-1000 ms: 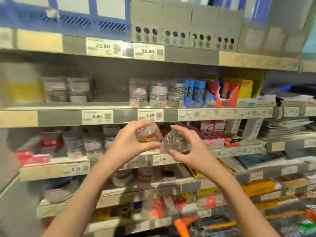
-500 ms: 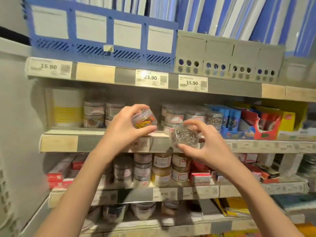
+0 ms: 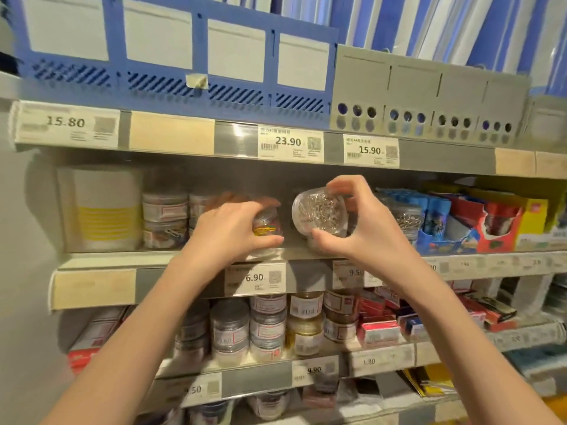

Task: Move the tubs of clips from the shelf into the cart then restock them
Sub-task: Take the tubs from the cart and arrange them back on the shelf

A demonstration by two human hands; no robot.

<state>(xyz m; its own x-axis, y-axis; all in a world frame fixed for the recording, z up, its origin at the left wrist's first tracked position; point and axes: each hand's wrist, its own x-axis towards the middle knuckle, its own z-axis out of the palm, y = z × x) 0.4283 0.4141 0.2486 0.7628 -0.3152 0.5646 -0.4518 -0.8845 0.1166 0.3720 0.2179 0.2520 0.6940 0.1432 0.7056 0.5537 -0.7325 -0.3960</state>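
Note:
My left hand grips a clear tub of coloured clips down at the front of the middle shelf. My right hand holds a clear tub of silver clips tilted on its side, just above the same shelf. Both tubs sit in a gap between stacked clip tubs on the left and another tub of silver clips on the right. No cart is in view.
Blue and grey file holders fill the top shelf. A white and yellow box stands at the far left, blue packets and red boxes to the right. More tubs crowd the lower shelf.
Both hands have moved up and forward from in front of the lower shelves to the middle shelf. The left tub has come down onto the shelf edge.

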